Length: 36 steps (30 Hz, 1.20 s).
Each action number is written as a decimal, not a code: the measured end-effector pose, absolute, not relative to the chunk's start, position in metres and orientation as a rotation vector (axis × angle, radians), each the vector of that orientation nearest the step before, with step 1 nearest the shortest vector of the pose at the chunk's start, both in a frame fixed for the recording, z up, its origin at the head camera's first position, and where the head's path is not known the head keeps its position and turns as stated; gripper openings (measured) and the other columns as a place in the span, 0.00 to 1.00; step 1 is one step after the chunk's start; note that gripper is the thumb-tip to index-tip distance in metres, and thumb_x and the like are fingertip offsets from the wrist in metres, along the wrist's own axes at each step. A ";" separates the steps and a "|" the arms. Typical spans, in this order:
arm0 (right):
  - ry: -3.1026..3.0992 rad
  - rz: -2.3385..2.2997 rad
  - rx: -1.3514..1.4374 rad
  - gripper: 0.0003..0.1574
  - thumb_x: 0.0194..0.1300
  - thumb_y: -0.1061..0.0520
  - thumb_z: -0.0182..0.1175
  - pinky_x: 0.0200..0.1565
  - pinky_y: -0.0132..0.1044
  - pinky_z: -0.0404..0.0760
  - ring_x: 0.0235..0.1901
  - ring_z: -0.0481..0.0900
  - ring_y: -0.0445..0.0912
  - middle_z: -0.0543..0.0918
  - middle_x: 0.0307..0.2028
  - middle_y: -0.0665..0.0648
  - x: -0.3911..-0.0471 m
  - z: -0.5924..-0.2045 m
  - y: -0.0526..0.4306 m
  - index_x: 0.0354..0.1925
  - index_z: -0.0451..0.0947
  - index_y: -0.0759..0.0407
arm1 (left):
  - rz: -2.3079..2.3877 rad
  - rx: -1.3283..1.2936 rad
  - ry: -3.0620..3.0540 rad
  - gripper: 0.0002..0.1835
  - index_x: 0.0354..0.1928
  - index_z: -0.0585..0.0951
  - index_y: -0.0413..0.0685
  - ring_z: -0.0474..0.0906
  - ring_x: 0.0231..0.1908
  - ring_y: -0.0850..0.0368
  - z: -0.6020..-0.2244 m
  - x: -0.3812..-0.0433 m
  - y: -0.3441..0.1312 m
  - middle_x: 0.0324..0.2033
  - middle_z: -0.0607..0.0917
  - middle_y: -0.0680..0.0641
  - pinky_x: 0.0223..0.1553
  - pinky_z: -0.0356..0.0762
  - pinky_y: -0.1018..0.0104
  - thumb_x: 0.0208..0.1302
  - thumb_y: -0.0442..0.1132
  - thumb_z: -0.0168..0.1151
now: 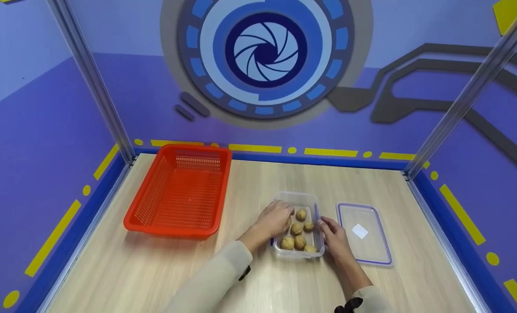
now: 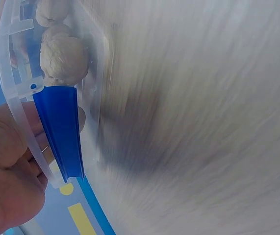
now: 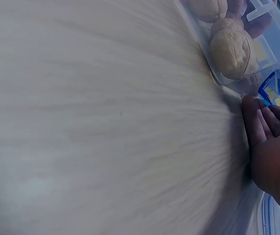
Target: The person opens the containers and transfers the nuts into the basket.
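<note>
The basket (image 1: 188,198) is orange-red, the walnuts (image 1: 296,228) light brown. The clear box (image 1: 299,198) has a blue latch (image 2: 61,132), the clear lid (image 1: 371,245) a violet rim (image 1: 384,237). The table (image 1: 251,184) shows pale wood grain.

Head view looking down, wrist views close, sharing container (image 1: 297,198)

To the left of the clear box (image 1: 296,198) and nearer the wearer, the left sleeve (image 1: 210,280) is long, loose and pale cream, ending at the wrist above a bare left hand (image 1: 275,216). A small black piece (image 1: 244,273) shows at its cuff edge. To the box's near right, the matching right sleeve (image 1: 375,301) is partly visible, with a lumpy, rounded black attachment (image 1: 349,305) at the wrist below a bare right hand (image 1: 337,239).
</note>
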State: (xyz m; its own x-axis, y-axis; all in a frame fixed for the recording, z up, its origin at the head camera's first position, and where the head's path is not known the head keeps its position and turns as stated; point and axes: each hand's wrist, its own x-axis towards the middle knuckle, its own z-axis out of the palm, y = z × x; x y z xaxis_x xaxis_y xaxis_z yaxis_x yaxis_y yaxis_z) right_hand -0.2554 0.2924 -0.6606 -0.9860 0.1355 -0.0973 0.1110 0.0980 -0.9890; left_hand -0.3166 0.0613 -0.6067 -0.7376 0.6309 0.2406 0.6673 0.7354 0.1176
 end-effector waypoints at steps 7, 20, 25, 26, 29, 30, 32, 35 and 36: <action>-2.332 2.074 -0.280 0.34 0.82 0.46 0.58 0.61 0.47 0.80 0.66 0.75 0.57 0.75 0.69 0.68 -0.257 -0.660 0.292 0.73 0.71 0.66 | -0.295 -1.038 -2.752 0.09 0.48 0.86 0.48 0.83 0.50 0.52 -0.607 -0.318 0.061 0.47 0.89 0.51 0.59 0.77 0.61 0.69 0.35 0.64; -2.322 2.084 -0.264 0.34 0.83 0.48 0.56 0.65 0.55 0.78 0.68 0.74 0.59 0.74 0.70 0.70 -0.254 -0.658 0.293 0.74 0.69 0.68 | -0.337 -1.018 -2.760 0.09 0.49 0.86 0.49 0.83 0.51 0.51 -0.607 -0.315 0.063 0.49 0.89 0.51 0.60 0.77 0.60 0.69 0.35 0.65; -2.314 2.074 -0.222 0.32 0.83 0.51 0.56 0.61 0.52 0.82 0.65 0.76 0.58 0.76 0.67 0.72 -0.255 -0.658 0.293 0.72 0.70 0.71 | -0.285 -1.011 -2.741 0.09 0.48 0.87 0.50 0.83 0.49 0.53 -0.608 -0.314 0.063 0.47 0.89 0.52 0.57 0.77 0.61 0.67 0.36 0.68; -2.317 2.066 -0.223 0.32 0.83 0.51 0.57 0.61 0.51 0.82 0.65 0.76 0.58 0.76 0.67 0.72 -0.255 -0.658 0.293 0.72 0.70 0.71 | -0.286 -1.011 -2.736 0.09 0.48 0.86 0.50 0.83 0.49 0.52 -0.608 -0.315 0.063 0.47 0.89 0.52 0.57 0.77 0.61 0.67 0.36 0.67; -2.336 2.042 -0.220 0.32 0.83 0.50 0.57 0.61 0.50 0.81 0.66 0.75 0.58 0.76 0.68 0.71 -0.255 -0.657 0.293 0.72 0.70 0.70 | -0.288 -1.010 -2.725 0.08 0.47 0.86 0.49 0.83 0.49 0.52 -0.608 -0.316 0.063 0.46 0.89 0.52 0.57 0.77 0.61 0.68 0.36 0.66; -2.339 2.037 -0.221 0.32 0.83 0.50 0.56 0.61 0.50 0.81 0.66 0.75 0.58 0.76 0.68 0.71 -0.255 -0.656 0.292 0.72 0.70 0.70 | -0.292 -1.010 -2.726 0.08 0.47 0.86 0.49 0.83 0.49 0.52 -0.608 -0.316 0.063 0.46 0.89 0.52 0.57 0.77 0.60 0.68 0.36 0.66; -2.338 2.037 -0.227 0.32 0.83 0.49 0.56 0.61 0.50 0.81 0.66 0.75 0.58 0.76 0.68 0.71 -0.255 -0.656 0.292 0.72 0.70 0.70 | -0.300 -1.011 -2.743 0.08 0.48 0.86 0.49 0.83 0.50 0.51 -0.608 -0.316 0.063 0.47 0.89 0.51 0.59 0.77 0.60 0.69 0.37 0.66; -2.326 2.045 -0.240 0.33 0.83 0.49 0.56 0.61 0.52 0.82 0.65 0.75 0.59 0.76 0.67 0.72 -0.255 -0.658 0.292 0.72 0.70 0.71 | -0.310 -1.013 -2.761 0.10 0.50 0.86 0.48 0.83 0.52 0.51 -0.609 -0.316 0.063 0.49 0.89 0.50 0.60 0.76 0.59 0.69 0.36 0.65; -2.320 2.052 -0.243 0.33 0.83 0.50 0.56 0.61 0.52 0.82 0.65 0.76 0.59 0.76 0.67 0.72 -0.255 -0.659 0.292 0.72 0.70 0.71 | -0.311 -1.013 -2.765 0.10 0.51 0.86 0.48 0.82 0.52 0.51 -0.609 -0.316 0.063 0.49 0.88 0.50 0.61 0.76 0.59 0.69 0.36 0.66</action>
